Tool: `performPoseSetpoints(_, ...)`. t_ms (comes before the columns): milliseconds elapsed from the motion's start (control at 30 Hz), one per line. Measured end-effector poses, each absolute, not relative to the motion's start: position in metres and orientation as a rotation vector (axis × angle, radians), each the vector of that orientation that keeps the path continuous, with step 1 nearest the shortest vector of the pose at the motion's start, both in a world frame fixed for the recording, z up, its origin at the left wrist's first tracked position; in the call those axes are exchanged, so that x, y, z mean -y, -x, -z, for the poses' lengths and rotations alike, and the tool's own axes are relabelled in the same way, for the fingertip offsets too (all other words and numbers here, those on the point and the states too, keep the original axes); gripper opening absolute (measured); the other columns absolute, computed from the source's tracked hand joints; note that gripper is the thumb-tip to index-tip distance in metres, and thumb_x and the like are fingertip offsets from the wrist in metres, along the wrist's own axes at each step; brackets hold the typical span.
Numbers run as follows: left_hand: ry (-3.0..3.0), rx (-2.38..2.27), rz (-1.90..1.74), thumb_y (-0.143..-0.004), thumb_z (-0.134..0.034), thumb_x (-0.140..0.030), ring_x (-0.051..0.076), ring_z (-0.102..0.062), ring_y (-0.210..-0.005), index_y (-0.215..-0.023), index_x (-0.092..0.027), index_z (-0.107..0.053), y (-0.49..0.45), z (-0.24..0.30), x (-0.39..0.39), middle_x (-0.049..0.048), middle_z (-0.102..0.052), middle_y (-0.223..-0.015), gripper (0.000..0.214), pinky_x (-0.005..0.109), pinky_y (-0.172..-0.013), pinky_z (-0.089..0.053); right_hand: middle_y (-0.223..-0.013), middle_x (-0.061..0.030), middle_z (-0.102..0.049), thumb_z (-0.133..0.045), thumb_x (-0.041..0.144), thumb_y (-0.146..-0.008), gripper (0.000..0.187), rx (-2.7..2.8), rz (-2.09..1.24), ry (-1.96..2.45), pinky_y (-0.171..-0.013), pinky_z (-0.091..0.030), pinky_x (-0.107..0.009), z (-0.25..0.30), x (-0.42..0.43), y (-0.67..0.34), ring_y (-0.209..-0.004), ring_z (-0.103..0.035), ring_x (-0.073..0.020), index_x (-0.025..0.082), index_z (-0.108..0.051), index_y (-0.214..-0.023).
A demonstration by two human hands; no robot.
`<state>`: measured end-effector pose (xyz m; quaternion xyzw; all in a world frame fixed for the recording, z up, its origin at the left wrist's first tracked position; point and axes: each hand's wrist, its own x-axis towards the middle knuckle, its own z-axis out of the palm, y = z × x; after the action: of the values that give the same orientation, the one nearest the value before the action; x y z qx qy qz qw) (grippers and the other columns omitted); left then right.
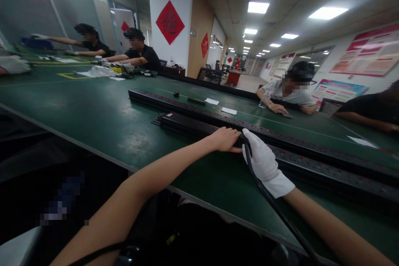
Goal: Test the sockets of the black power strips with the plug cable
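Two long black power strips (187,126) with red marks along their tops lie on the green table, side by side. My bare left hand (225,139) wraps its fingers over the nearer strip. Right against it, my right hand (259,156), in a white glove, grips a thick black power cable (271,199) at its end, where it meets that strip. The glove hides the plug, so how far it sits in a socket cannot be made out. From there the cable runs down toward the lower right of the view.
Beyond the strips lie white paper slips (229,111) and a small dark bar (196,101). A clear bottle (264,97) stands before a seated person (299,91). More people work at the far left, near plastic bags (101,71). The table's front edge runs close to me.
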<state>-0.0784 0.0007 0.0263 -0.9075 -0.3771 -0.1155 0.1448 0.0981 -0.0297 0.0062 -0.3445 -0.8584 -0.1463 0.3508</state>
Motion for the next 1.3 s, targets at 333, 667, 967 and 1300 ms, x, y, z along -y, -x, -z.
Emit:
performPoseSetpoints(333,2.619,1.090,0.350,-0.080,-0.036,-0.060,0.025,-0.058,-0.088,-0.108,-0.011,-0.047,0.0780,-0.0258,0.0008,0.0136,-0.059,-0.103,0.058,0.035,-0.074,-0.040,-0.132,-0.0078,-0.044,-0.040,0.019,-0.084,0.053,2.222,0.399,0.890,-0.101,-0.038,-0.041,-0.0064,0.0314,-0.0994,-0.122,-0.041,-0.0211,0.018,-0.028,-0.135)
performPoseSetpoints(667,2.610,1.076,0.364,-0.079,-0.036,-0.062,0.024,-0.059,-0.085,-0.106,-0.011,-0.048,0.0782,-0.0250,-0.0003,0.0129,-0.061,-0.099,0.059,0.035,-0.073,-0.041,-0.133,-0.0080,-0.042,-0.040,0.019,-0.084,0.054,2.235,0.380,0.898,-0.102,-0.037,-0.041,-0.0071,0.0332,-0.0994,-0.123,-0.039,-0.0208,0.018,-0.027,-0.136)
performPoseSetpoints(967,2.624,1.079,0.340,-0.080,-0.036,-0.061,0.026,-0.058,-0.088,-0.111,-0.010,-0.046,0.0779,-0.0275,0.0017,0.0144,-0.059,-0.103,0.061,0.036,-0.073,-0.041,-0.133,-0.0067,-0.042,-0.040,0.018,-0.084,0.053,2.230,0.376,0.892,-0.102,-0.037,-0.041,-0.0071,0.0340,-0.1000,-0.123,-0.039,-0.0209,0.019,-0.028,-0.136)
performPoseSetpoints(1300,2.613,1.056,0.317,-0.080,-0.033,-0.062,0.026,-0.058,-0.087,-0.108,-0.010,-0.048,0.0778,-0.0249,-0.0014,0.0144,-0.059,-0.103,0.061,0.036,-0.072,-0.041,-0.134,-0.0070,-0.042,-0.039,0.018,-0.084,0.053,2.237,0.376,0.891,-0.103,-0.036,-0.041,-0.0066,0.0345,-0.1011,-0.124,-0.038,-0.0205,0.019,-0.027,-0.136)
